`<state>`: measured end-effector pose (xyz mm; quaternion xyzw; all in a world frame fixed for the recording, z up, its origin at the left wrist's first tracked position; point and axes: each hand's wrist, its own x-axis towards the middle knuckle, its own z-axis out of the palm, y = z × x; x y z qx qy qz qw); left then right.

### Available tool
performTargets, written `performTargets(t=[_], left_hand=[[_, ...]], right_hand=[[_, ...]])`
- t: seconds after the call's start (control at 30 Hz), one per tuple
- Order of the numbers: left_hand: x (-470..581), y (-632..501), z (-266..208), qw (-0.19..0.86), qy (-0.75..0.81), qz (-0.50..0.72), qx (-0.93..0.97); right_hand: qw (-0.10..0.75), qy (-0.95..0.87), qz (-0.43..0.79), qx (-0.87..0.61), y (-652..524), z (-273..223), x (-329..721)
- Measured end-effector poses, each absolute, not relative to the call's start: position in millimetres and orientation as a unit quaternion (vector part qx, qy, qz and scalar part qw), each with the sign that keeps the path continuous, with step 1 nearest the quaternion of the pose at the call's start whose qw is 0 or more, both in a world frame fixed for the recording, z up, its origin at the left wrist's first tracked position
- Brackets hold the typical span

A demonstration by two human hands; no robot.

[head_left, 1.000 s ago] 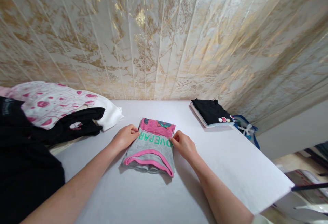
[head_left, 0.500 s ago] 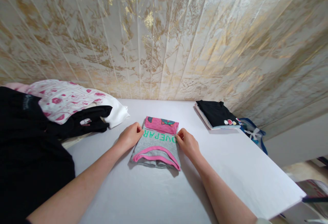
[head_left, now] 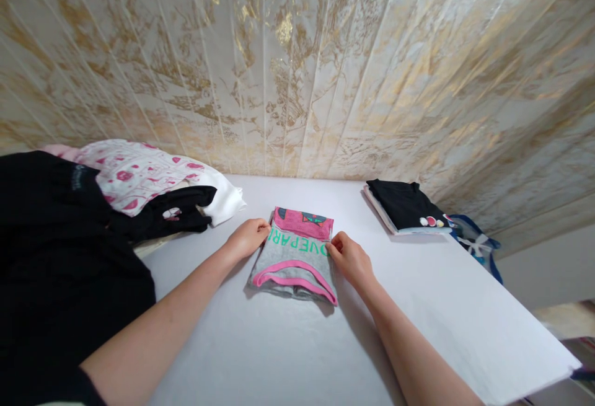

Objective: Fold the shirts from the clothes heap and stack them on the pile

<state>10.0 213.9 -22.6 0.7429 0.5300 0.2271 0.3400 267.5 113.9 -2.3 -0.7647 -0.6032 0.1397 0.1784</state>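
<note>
A grey T-shirt (head_left: 289,261) with a pink neckband and green letters lies folded small in front of me. Its neck opening faces me, and a pink printed part is turned over at the far end. My left hand (head_left: 250,237) pinches the left edge near the fold. On the opposite side my right hand (head_left: 351,258) has thumb and finger closed on the right edge at about the same height. The undersides of the pinched edges are hidden by the fingers.
The shirt lies on a white table (head_left: 288,356). A loose heap of black clothes (head_left: 60,282) and a white-and-pink patterned garment (head_left: 139,173) fills the left. Back right are a folded stack topped with black (head_left: 404,204) and a blue-edged bag (head_left: 478,246). A patterned curtain (head_left: 297,71) hangs behind.
The whole view has shifted, so everything appears slightly farther right. Both hands stay at the shirt's side edges, and the shirt's folded shape looks the same.
</note>
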Motion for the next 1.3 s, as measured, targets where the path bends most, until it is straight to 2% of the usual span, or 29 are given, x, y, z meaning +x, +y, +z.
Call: performTargets(t=[0.47, 0.97, 1.3], left_hand=[[16, 203, -7, 0.290, 0.595, 0.172, 0.729], [16, 203, -5, 0.269, 0.593, 0.132, 0.747], [12, 210, -16, 0.267, 0.583, 0.154, 0.752]], right_hand=[[0.174, -0.605, 0.138, -0.764, 114, -3, 268], [0.181, -0.598, 0.136, -0.769, 115, -3, 267], [0.198, -0.597, 0.133, -0.766, 115, -2, 267]])
